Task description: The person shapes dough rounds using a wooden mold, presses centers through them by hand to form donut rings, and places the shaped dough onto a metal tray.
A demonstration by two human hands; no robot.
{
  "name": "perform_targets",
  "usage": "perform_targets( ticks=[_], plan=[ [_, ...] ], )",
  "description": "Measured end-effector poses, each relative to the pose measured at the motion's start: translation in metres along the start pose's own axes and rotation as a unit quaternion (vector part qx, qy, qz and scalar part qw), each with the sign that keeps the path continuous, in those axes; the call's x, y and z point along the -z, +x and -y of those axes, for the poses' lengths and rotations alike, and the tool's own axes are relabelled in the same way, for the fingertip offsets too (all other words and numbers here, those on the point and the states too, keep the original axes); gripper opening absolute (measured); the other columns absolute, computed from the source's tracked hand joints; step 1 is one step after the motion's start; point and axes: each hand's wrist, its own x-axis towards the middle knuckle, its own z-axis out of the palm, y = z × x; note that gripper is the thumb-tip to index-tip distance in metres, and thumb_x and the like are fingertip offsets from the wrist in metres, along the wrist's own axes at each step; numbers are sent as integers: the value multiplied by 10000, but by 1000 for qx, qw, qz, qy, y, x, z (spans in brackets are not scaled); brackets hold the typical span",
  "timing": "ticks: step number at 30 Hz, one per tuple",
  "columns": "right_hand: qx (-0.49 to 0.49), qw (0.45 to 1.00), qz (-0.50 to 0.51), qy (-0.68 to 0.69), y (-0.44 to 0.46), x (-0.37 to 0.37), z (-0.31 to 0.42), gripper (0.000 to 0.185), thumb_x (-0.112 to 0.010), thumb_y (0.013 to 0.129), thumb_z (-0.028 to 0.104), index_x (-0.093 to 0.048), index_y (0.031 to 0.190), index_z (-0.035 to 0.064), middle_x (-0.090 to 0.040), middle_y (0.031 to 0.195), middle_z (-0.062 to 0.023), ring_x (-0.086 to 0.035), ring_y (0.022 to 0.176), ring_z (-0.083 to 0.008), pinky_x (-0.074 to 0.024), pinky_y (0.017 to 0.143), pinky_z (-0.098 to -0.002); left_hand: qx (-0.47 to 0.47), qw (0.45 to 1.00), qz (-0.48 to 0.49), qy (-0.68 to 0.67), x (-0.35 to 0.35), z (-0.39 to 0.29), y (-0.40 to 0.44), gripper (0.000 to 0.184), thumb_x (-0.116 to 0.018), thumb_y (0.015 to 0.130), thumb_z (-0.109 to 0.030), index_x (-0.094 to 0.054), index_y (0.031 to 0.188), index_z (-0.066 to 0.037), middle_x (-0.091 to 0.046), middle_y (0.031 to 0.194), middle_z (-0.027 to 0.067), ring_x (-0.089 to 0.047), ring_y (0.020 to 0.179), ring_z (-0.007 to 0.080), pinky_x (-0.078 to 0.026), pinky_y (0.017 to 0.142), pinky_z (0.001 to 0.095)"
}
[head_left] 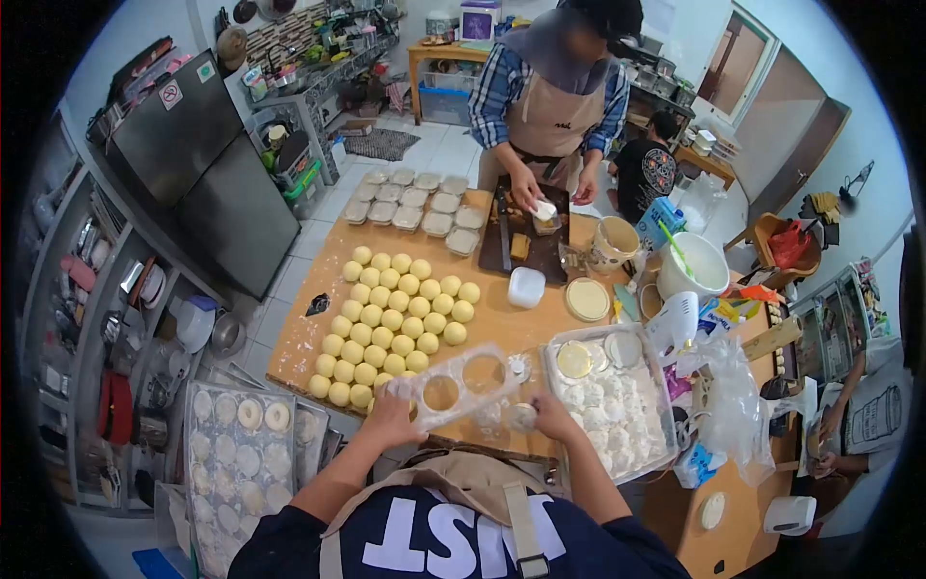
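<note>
At the worktop's near edge, your left hand is gripping a two-holed sheet, its long axis slanting away rightward; beside its right end, your right hand is pinching a small round item.

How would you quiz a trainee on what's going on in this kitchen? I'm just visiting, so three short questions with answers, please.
1. Which of the camera wearer's hands holds the clear sheet with round holes?
2. True or false: the yellow balls are stacked on top of one another.
3. Fill in the blank: the person standing across the table wears a ____ apron.

Key:
1. The left hand.
2. False; they lie side by side in a single layer on the table.
3. Beige.
</note>
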Motion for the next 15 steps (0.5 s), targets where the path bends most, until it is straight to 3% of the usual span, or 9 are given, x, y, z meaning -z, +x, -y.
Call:
perform_targets(
  ticks=[1, 6, 8, 11, 15],
  plan=[
    [-7, 998, -25, 56, -11, 18, 3, 326, -723, 670, 7, -552, 947, 31, -628, 881, -87, -611, 853, -190, -494, 731, -320, -34, 999, -10, 18, -11, 0, 3, 823, -791, 556, -427, -513, 1187, 23, -468, 1227, 229, -356, 1246, 378, -239, 1089, 481],
    [-14, 941, -91, 327, -60, 70, 14, 372, -695, 719, -44, -520, 1041, 21, -613, 956, -63, -595, 899, -172, -486, 778, -305, -85, 973, 170, 127, -38, -24, 20, 666, -778, 573, -449, -642, 1043, 4, -511, 1200, 222, -371, 1234, 403, -252, 1068, 532],
    [1, 939, -91, 332, -54, 68, -7, 396, -687, 729, -54, -512, 1078, 14, -610, 1004, -75, -592, 924, -181, -484, 805, -322, -77, 956, 234, 158, -50, -31, 27, 647, -778, 577, -459, -663, 1020, -2, -524, 1199, 223, -372, 1234, 417, -255, 1063, 546],
    [4, 946, -72, 316, -50, 62, -19, 437, -711, 726, -22, -506, 1112, -14, -612, 1026, -107, -587, 947, -197, -480, 827, -332, -105, 960, 202, 164, -71, -31, 37, 650, -780, 582, -481, -670, 1016, -9, -476, 1286, 235, -359, 1250, 423, -238, 1076, 546],
    [6, 948, -70, 309, -44, 51, -15, 421, -710, 733, -13, -501, 1098, -21, -610, 1006, -119, -586, 928, -196, -486, 800, -320, -97, 960, 193, 179, -72, -53, 43, 677, -761, 600, -508, -645, 1103, -69, -513, 1262, 240, -386, 1262, 399, -235, 1087, 509]
  ],
)
